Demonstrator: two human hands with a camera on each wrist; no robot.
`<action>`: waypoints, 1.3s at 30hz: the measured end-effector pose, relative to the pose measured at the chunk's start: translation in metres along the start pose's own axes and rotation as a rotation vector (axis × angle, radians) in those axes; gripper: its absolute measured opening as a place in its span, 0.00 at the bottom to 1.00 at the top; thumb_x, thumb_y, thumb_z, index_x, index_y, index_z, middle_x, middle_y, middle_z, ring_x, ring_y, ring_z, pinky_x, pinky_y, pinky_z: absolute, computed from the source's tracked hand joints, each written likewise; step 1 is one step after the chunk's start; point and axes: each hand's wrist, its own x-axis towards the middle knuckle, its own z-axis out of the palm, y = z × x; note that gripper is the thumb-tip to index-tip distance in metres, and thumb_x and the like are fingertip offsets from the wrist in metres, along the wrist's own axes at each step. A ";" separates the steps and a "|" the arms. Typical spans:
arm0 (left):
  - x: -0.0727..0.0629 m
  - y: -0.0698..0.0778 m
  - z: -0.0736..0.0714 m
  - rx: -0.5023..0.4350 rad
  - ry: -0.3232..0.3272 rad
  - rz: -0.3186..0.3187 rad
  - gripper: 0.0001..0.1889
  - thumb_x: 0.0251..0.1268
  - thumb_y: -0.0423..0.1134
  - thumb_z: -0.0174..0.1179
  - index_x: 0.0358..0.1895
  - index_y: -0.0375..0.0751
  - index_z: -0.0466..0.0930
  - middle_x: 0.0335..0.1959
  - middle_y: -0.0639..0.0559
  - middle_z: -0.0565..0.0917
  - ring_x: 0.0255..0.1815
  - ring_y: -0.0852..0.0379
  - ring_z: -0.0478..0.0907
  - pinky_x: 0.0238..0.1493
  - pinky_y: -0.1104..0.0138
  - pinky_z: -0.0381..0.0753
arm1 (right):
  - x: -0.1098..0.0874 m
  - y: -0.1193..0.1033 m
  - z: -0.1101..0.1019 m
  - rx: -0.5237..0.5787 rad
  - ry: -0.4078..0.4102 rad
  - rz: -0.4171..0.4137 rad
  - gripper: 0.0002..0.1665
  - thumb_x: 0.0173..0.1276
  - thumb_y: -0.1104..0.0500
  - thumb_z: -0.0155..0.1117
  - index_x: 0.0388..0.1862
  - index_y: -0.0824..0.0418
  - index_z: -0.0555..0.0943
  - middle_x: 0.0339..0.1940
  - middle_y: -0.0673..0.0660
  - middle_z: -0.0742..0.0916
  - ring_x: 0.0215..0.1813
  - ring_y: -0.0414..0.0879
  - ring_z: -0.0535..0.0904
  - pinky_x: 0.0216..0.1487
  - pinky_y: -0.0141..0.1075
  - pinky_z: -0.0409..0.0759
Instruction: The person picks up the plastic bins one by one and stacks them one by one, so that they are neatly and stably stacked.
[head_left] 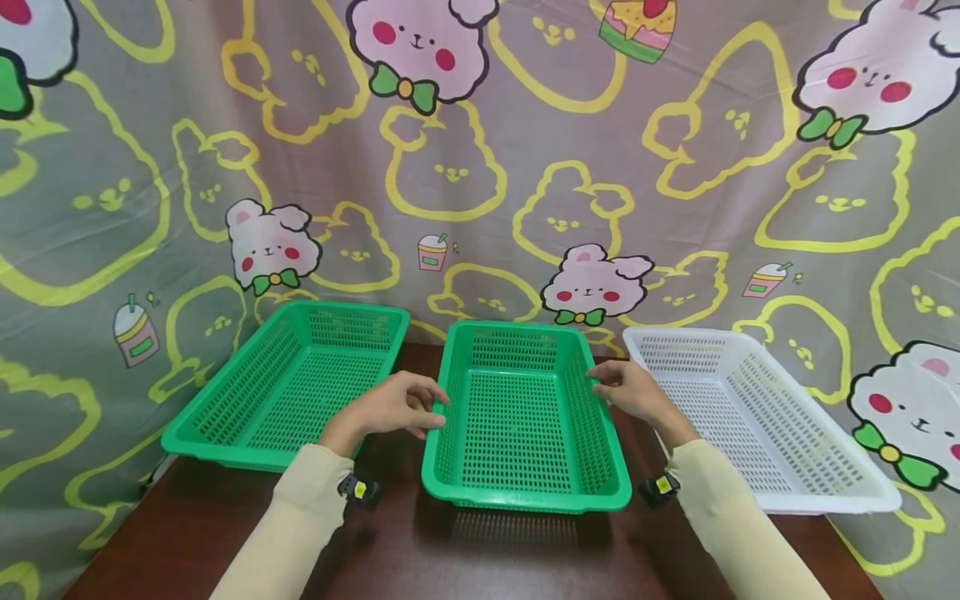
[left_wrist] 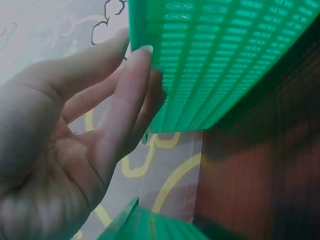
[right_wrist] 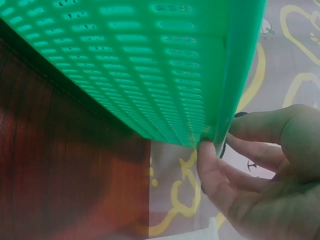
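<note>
A green plastic basket with slotted walls stands in the middle of the table, and nothing is seen inside it. My left hand pinches its left rim, with fingertips against the slotted outer wall in the left wrist view. On the opposite side, my right hand grips the right rim between thumb and fingers. The right wrist view shows a fingertip tucked under that rim. Parts of both hands' fingers are hidden behind the rim.
Another green basket stands on the left, and a white basket on the right. All rest on a dark reddish-brown table. Behind them hangs a grey curtain printed with cartoon animals.
</note>
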 end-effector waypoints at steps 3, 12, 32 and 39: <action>-0.006 0.001 -0.007 0.011 0.012 -0.003 0.21 0.69 0.39 0.69 0.61 0.34 0.81 0.50 0.37 0.85 0.39 0.50 0.89 0.42 0.57 0.92 | 0.000 -0.002 -0.002 -0.018 0.007 -0.020 0.20 0.76 0.63 0.62 0.63 0.69 0.80 0.58 0.71 0.84 0.41 0.47 0.86 0.39 0.37 0.87; -0.025 0.004 -0.038 0.225 0.135 0.039 0.18 0.68 0.45 0.70 0.57 0.44 0.85 0.50 0.44 0.87 0.48 0.51 0.85 0.45 0.61 0.87 | -0.005 -0.043 -0.008 -0.103 0.189 -0.157 0.15 0.75 0.63 0.63 0.57 0.65 0.85 0.51 0.68 0.89 0.45 0.56 0.88 0.36 0.40 0.85; -0.101 -0.013 -0.121 0.451 0.318 -0.013 0.22 0.68 0.46 0.69 0.61 0.40 0.84 0.56 0.42 0.86 0.57 0.42 0.83 0.52 0.56 0.87 | 0.007 -0.125 0.033 0.178 -0.093 -0.244 0.26 0.77 0.61 0.62 0.72 0.61 0.73 0.62 0.69 0.83 0.56 0.61 0.86 0.47 0.40 0.91; -0.115 -0.025 -0.142 0.490 0.349 -0.058 0.23 0.71 0.46 0.68 0.64 0.39 0.81 0.58 0.37 0.85 0.59 0.36 0.81 0.51 0.50 0.87 | 0.014 -0.154 0.062 0.214 -0.129 -0.225 0.28 0.76 0.61 0.64 0.73 0.56 0.72 0.64 0.65 0.82 0.57 0.61 0.86 0.48 0.41 0.90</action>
